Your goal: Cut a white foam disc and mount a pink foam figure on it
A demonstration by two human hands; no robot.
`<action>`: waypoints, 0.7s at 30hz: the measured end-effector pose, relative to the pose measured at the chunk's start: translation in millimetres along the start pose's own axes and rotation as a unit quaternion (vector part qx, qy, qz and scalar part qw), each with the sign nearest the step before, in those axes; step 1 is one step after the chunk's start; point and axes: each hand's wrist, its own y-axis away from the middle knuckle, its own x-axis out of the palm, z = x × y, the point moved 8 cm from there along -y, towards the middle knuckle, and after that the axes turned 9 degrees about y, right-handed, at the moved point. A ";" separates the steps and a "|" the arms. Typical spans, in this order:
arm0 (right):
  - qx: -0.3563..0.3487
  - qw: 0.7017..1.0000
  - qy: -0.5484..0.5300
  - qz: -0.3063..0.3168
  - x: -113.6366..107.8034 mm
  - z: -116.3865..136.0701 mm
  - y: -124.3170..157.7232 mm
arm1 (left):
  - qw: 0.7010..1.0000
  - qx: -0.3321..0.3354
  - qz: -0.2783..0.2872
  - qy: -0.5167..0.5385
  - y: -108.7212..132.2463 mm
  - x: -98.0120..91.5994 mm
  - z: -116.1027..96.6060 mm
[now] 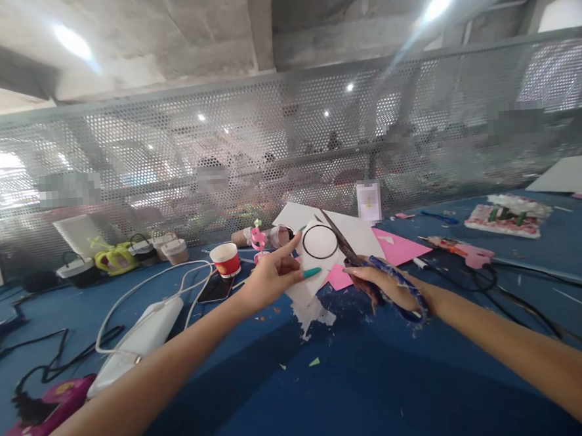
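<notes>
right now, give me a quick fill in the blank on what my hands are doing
1. The left hand holds a white paper with a black ____ drawn on it.
2. The scissors in the right hand have ____ handles.
3. The paper cup on the table is ____ outside.
Missing words: circle; blue; red

White paper [317, 252] with black circle in left hand [275, 278], scissors [352, 257] in right hand [381, 288].

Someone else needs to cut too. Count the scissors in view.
1. The scissors are in the right hand, blades at the white paper that the left hand holds. Others may be hidden farther back.
</notes>
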 end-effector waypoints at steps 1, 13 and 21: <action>-0.007 1.000 0.003 -0.002 -0.2 3.1 1.4 | 1.000 0.000 0.004 -0.006 0.0 -0.9 0.1; 0.009 0.997 0.069 -0.026 -5.0 22.4 13.2 | 0.998 0.024 0.023 -0.045 0.3 -3.7 -7.6; 0.008 0.995 0.098 -0.032 -4.4 22.0 12.8 | 0.997 0.010 0.062 -0.049 -1.7 -6.1 -11.7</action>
